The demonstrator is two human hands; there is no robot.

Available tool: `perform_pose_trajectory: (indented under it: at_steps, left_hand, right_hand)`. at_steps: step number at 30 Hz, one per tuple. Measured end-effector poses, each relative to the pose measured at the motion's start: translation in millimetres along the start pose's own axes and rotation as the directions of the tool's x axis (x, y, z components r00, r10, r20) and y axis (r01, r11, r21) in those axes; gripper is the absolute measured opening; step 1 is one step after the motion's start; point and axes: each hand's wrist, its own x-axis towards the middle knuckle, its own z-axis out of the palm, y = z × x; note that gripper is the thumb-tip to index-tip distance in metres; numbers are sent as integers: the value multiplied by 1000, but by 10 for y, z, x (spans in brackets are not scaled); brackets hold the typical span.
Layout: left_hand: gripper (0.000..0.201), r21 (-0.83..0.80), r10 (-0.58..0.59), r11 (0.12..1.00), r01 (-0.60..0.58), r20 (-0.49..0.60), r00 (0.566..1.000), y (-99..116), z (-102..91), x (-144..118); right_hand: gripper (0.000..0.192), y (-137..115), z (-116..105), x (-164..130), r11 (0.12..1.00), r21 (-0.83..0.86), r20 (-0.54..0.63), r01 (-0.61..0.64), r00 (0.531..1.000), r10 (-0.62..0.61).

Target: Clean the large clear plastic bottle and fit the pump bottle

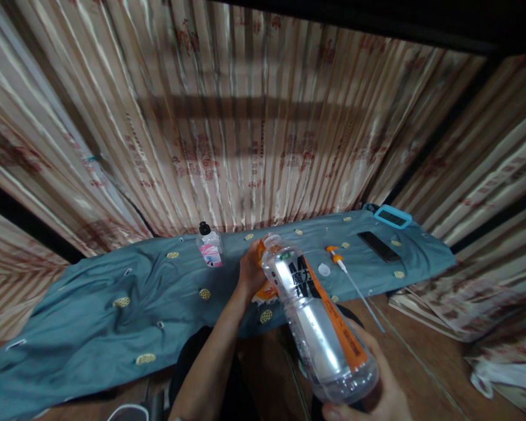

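A clear bottle (318, 321) with an orange-and-black label is held tilted over the near edge of the cloth (114, 304), base toward the camera and open neck pointing away. The right hand (379, 389) is wrapped around the base from below, fingers closed on it. The left hand (251, 272) is raised at the neck, fingers curled about the mouth and partly hidden by an orange wrapper (263, 289); whether the wrapper itself is pinched cannot be told. For work at the neck to go well, the base is best kept firmly cupped and the bottle steadied, so that the mouth does not wander and the left fingers can act without the body rolling.

A small white cap (324, 269) lies on the cloth just beyond the neck, and beside it an orange-headed pump (350, 280) with a long dip tube that runs off the cloth's edge. A small bottle (210, 247) with a black cap and pink label stands upright to the left, near the curtain. A dark phone (379, 246) and a blue-rimmed device (393, 217) lie at the far right end.

The surface is a blue-grey cloth dotted with yellow roundels, spread over a low ledge. It is backed by striped, patterned curtains (245, 117); a wooden floor (421, 351) shows below.
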Motion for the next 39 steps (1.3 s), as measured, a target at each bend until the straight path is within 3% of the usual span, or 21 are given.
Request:
perform_pose_trajectory:
  at_steps: [4,11,19,27,39]
  left_hand:
    - [34,-3,24,1000,-25,-17,1000,-32,14,3]
    - [36,-15,17,1000,-17,-16,1000,-59,15,-4]
    - [32,-10,35,999,-35,-6,999,-42,13,0]
    - [35,26,45,999,-45,-5,999,-53,14,-7]
    - [35,15,14,1000,-14,3,1000,-20,1,-4]
  right_hand:
    - [95,-20,23,-1,1000,15,-34,-19,999,19]
    - [95,6,-34,14,1000,-8,18,10,1000,-10]
    - [96,-62,93,-31,999,37,-104,-23,994,27]
    - [95,-10,-21,-9,999,-49,29,-8,1000,10]
    - [98,-24,3,-12,999,-49,17,-11,1000,12]
